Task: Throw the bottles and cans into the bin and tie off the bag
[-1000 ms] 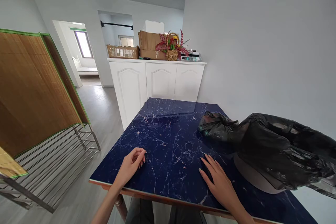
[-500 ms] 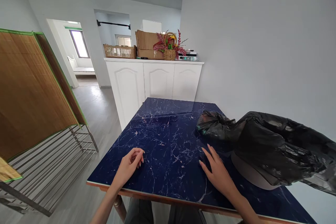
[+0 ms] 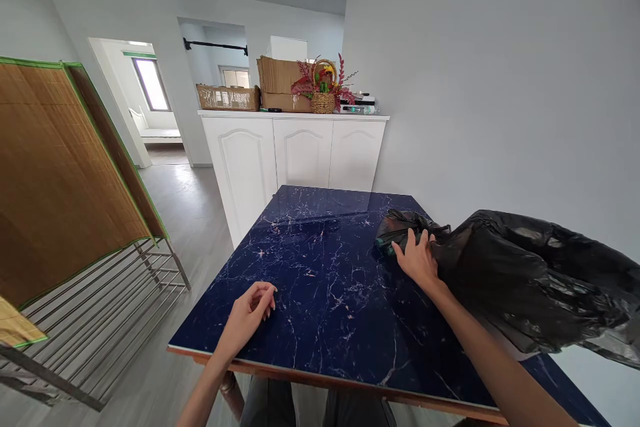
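My left hand (image 3: 253, 307) rests on the dark blue marbled table (image 3: 320, 287), fingers curled in loosely, and nothing shows in it. Out to the right, my right hand (image 3: 417, 259) is stretched over a small knotted black plastic bag (image 3: 393, 223). Its fingers are apart and seem to touch the bag's near side, though the thumb side does not grip it visibly. Just right of that hand lies a larger, crumpled black plastic bag (image 3: 530, 280), draped over something whose grey lower edge is partly hidden behind my forearm.
Beyond the table stands a white cabinet (image 3: 300, 153) with cardboard boxes (image 3: 227, 98) and a flower basket (image 3: 323, 103) on top. A metal rack (image 3: 145, 300) with a bamboo mat (image 3: 65, 180) is at the left. The wall (image 3: 500, 80) runs along the right side.
My right hand has moved forward from the table surface onto the small knotted bag. The left hand stays in place, and the bags have hardly shifted.
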